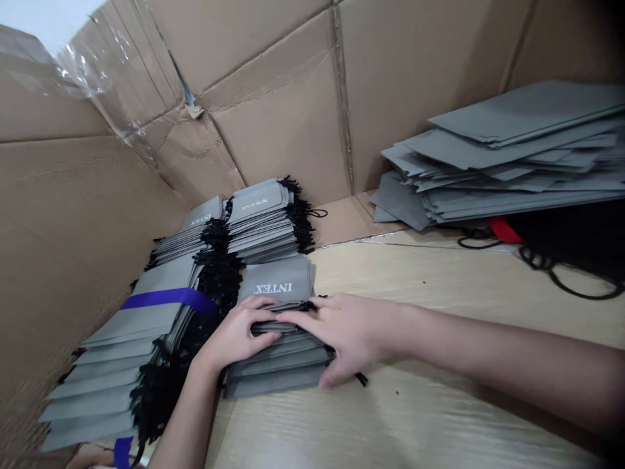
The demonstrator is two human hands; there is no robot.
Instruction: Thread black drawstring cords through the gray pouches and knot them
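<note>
Two hands clamp one short pile of grey drawstring pouches, the INTEX stack [280, 286]. It lies on the pale wood tabletop [439, 404], low in the left half of the view, logo face up with the print reading upside-down from the camera.

Left hand [237, 335]: fingers curled over the top layers at the near-left side, thumb on the top edge. Right hand [349, 335]: fingers laid flat across the top toward the other hand, thumb hooked down the front edge. The fingertips of the two hands nearly meet over the middle, so the pile is gripped from both sides.

Left side is tight:
- banded stack [146, 319] just beside it, with a purple strap [170, 298] round it
- black drawstring tangle [219, 273] packed between the two, pressing on the left forearm
- rear stacks [258, 218], two side by side, sit just behind the far edge with their cords out to the right
- cardboard wall [293, 98] closes the back and left; crumpled clear film [83, 65] hangs at its top left

Far right, well apart: loose grey pile [512, 156], fanned and uneven, lying over black cords [561, 273] and a red item [502, 229]. Can't tell what the red item is.
</note>
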